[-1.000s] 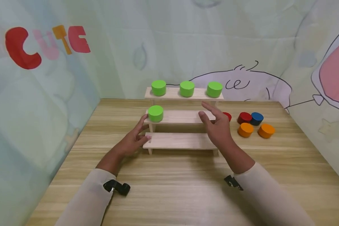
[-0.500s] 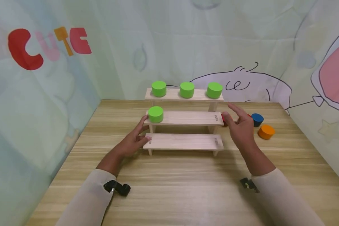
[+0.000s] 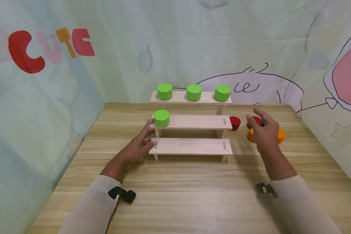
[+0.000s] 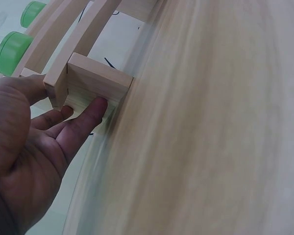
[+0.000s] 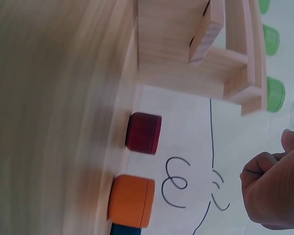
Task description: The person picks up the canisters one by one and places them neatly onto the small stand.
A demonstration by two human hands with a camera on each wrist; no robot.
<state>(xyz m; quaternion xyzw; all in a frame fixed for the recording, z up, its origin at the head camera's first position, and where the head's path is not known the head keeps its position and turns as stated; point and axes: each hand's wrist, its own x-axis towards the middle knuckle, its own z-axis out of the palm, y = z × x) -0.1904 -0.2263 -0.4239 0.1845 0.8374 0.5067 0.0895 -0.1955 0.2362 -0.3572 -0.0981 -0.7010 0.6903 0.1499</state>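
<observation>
A three-tier wooden stand bears several green round blocks: three on its top board and one green block at the left of the middle board. My left hand holds the stand's left end, its thumb on the lowest board; in the left wrist view its fingertips meet the end of the stand. To the right of the stand, my right hand is over several loose blocks with nothing in its grasp. It partly covers two orange blocks, a red block and a blue one.
Another red block sits on the table right beside the middle board's right end. The wooden table meets a printed cloth backdrop at the back and sides.
My right hand has moved right, from the stand's right end to over the loose blocks. The left hand stays at the stand's left end, and the green blocks have not moved.
</observation>
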